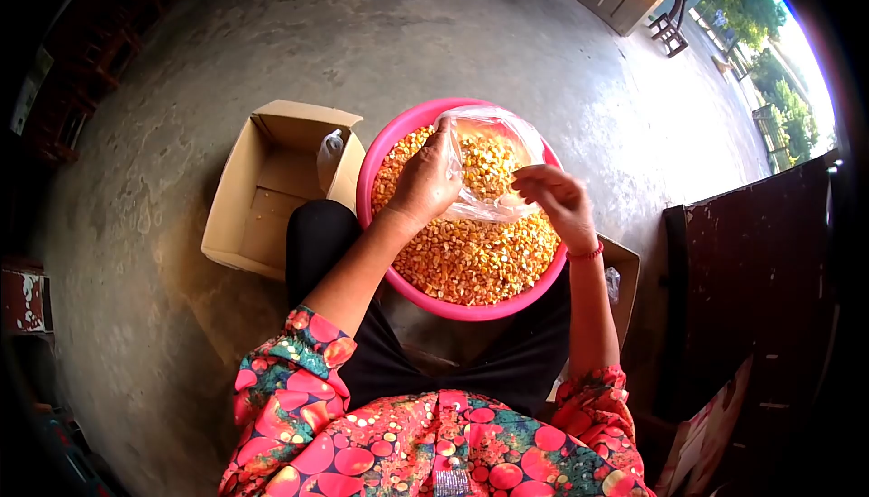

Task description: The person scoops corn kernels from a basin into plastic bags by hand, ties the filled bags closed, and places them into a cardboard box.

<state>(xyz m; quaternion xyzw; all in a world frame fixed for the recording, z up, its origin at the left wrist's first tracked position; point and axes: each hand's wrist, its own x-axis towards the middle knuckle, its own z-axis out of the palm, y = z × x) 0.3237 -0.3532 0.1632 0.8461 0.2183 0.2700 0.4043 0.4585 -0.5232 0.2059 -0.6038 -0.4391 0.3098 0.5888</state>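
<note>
Fingers (444, 139) grip a clear bag (489, 205) above corn, the cardboard box (233, 225) beside.

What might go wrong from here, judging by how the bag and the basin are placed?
The clear plastic bag looks thin and has yellow kernels inside; it might slip or tear at the left hand's grip, spilling them.
Its mouth is wide open, so a bump from the right hand could tip some out.
The pink basin sits close to both knees, so a leg movement might jog it.
</note>
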